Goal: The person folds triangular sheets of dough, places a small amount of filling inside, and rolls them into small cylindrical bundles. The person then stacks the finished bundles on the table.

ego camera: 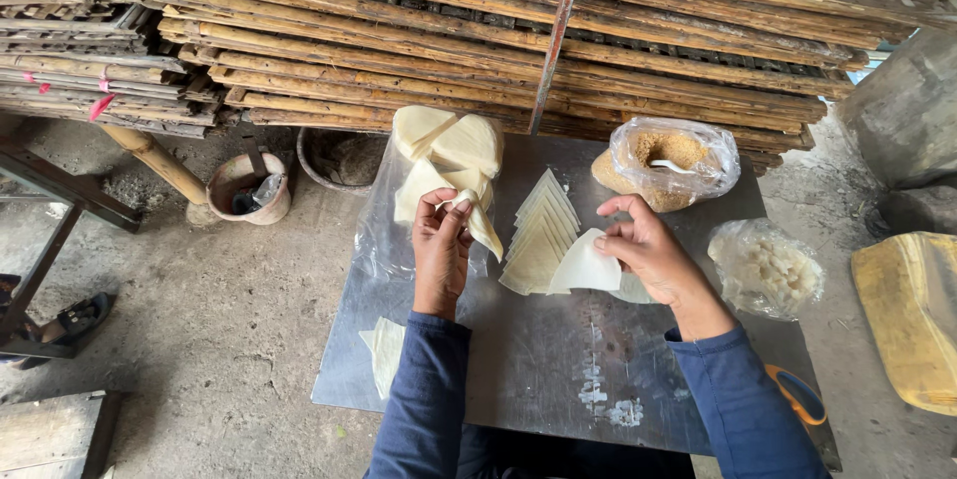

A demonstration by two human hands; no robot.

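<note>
My left hand pinches a thin pale wrapper piece over the metal table, just below a heap of cream-coloured wrapper sheets lying on clear plastic. My right hand holds another white wrapper sheet by its upper edge. Between the hands lies a fanned stack of triangular wrappers. Both arms wear dark blue sleeves.
An open plastic bag of brown crumbly filling with a white spoon sits at the table's back right. A bag of pale chunks lies right. Folded wrappers rest front left. Stacked bamboo racks stand behind, a small pot on the floor.
</note>
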